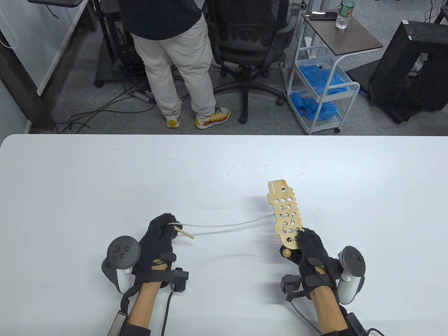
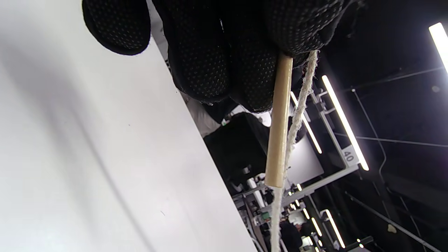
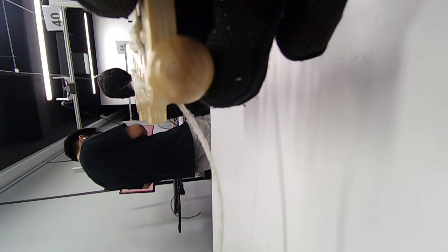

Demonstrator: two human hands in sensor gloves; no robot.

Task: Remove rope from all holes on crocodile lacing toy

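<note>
A flat wooden crocodile lacing toy with many holes is held tilted above the white table. My right hand grips its near end, beside a round wooden bead that fills the right wrist view as a bead. A white rope runs from the toy's holes leftward to my left hand. That hand pinches the rope together with its wooden needle. The left wrist view shows the needle and rope hanging from my fingertips.
Beyond the table's far edge a person stands next to an office chair. A white cart with blue cloths and a water bottle stands at the back right.
</note>
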